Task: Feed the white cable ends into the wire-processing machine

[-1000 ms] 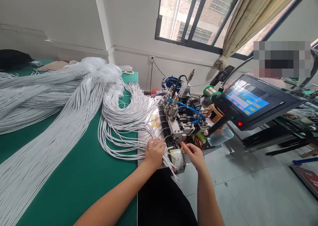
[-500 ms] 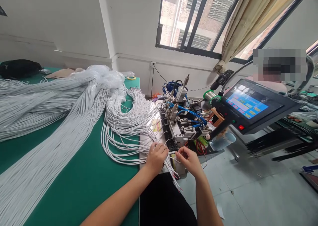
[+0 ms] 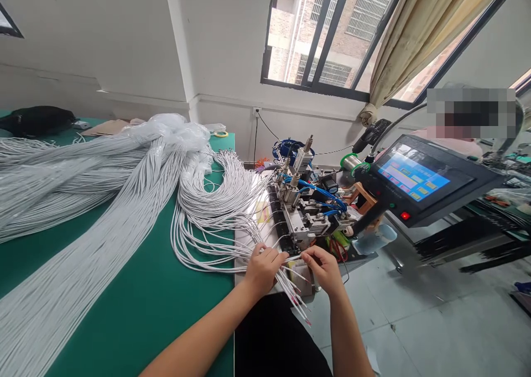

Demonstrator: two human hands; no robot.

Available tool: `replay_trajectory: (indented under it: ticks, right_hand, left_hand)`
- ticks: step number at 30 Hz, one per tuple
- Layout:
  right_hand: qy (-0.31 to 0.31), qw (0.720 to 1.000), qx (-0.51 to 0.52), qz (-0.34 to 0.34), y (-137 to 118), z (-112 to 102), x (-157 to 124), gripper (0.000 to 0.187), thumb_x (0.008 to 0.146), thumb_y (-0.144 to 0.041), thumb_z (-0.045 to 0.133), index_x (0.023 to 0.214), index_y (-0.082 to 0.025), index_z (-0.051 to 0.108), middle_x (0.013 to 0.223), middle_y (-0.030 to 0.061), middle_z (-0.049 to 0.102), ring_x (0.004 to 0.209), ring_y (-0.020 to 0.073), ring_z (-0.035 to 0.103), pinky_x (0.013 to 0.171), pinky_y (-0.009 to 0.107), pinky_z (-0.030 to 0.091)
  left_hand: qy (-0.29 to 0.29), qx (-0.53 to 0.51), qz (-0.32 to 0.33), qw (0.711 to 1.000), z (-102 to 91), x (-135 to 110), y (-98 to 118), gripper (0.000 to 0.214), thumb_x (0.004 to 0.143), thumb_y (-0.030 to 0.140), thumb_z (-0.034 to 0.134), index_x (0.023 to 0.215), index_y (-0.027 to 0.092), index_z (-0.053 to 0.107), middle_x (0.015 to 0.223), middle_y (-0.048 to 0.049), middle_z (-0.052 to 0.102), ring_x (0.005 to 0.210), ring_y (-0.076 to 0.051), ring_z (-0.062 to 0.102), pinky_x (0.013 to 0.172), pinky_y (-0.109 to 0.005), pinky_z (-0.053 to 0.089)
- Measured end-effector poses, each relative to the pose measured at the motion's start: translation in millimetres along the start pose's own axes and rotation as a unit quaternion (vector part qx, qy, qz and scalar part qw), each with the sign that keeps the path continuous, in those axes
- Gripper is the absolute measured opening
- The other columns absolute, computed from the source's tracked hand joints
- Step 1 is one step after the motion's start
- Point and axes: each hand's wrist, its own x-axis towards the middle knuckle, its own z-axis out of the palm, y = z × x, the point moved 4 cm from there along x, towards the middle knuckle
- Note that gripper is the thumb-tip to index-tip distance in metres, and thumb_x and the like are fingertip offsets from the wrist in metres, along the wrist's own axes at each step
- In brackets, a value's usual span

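Observation:
My left hand [image 3: 264, 269] is closed around several white cables [image 3: 292, 291], whose stripped ends with small red or pink tips stick out below it. Between its thumb side and my right hand runs one white cable end. My right hand [image 3: 322, 266] pinches that cable end with thumb and forefinger. Just beyond both hands stands a bench machine [image 3: 295, 200] with metal cylinders, blue air tubes and a black cable slot along its near left side. From my left hand the cables lead back to a looped bundle [image 3: 215, 200] on the green table [image 3: 136, 316].
Long bundles of white cable [image 3: 95, 255] in clear plastic cover the table's left. A control screen [image 3: 415, 175] on an arm stands right of the machine, beside a solder wire spool [image 3: 350, 162]. Another person [image 3: 446, 139] sits behind the screen.
Both hands have shifted slightly right, with the cable still between them. The cable ends below my left hand have spread a little. The view has tilted slightly.

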Motion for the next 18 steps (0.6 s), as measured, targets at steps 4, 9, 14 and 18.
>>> replay_trajectory:
  ticks: [4,9,14,18]
  right_hand:
    - [0.024,0.999,0.015,0.027,8.0,-11.8,-1.7,0.032,0.086,-0.046,0.055,0.071,-0.019,0.064,0.069,0.0031,0.061,0.067,0.0183,0.055,0.063,0.027,0.042]
    - [-0.003,0.998,0.039,0.047,15.4,-18.3,-3.2,0.032,0.085,-0.045,0.056,0.071,-0.018,0.065,0.070,0.0030,0.061,0.068,0.0176,0.054,0.063,0.027,0.041]
    - [-0.048,0.994,0.069,0.075,21.4,-20.4,-2.8,0.032,0.082,-0.046,0.059,0.068,-0.018,0.065,0.062,-0.0005,0.055,0.057,0.0137,0.048,0.055,0.025,0.037]
    - [-0.100,0.988,0.089,0.079,19.4,-21.5,-3.4,0.032,0.081,-0.046,0.061,0.066,-0.018,0.065,0.063,0.0001,0.057,0.060,0.0143,0.050,0.057,0.025,0.038]
  left_hand:
    - [0.013,-0.001,-0.012,1.000,-2.4,-0.7,0.6,0.027,0.083,0.018,0.044,0.104,0.021,0.060,0.076,-0.0024,0.062,0.073,-0.017,0.055,0.084,-0.036,0.029]
    - [0.007,-0.012,-0.005,1.000,-3.2,-0.5,1.6,0.028,0.083,0.018,0.044,0.104,0.021,0.061,0.077,-0.0030,0.062,0.074,-0.018,0.055,0.082,-0.036,0.028]
    - [0.001,-0.023,0.035,0.999,1.2,-1.2,0.1,0.028,0.087,0.017,0.040,0.107,0.022,0.060,0.078,-0.0017,0.063,0.073,-0.016,0.056,0.079,-0.035,0.029]
    - [-0.020,-0.032,0.093,0.995,8.2,-2.0,-0.2,0.022,0.089,0.025,0.044,0.102,0.024,0.062,0.067,0.0015,0.060,0.060,-0.013,0.053,0.064,-0.031,0.027]
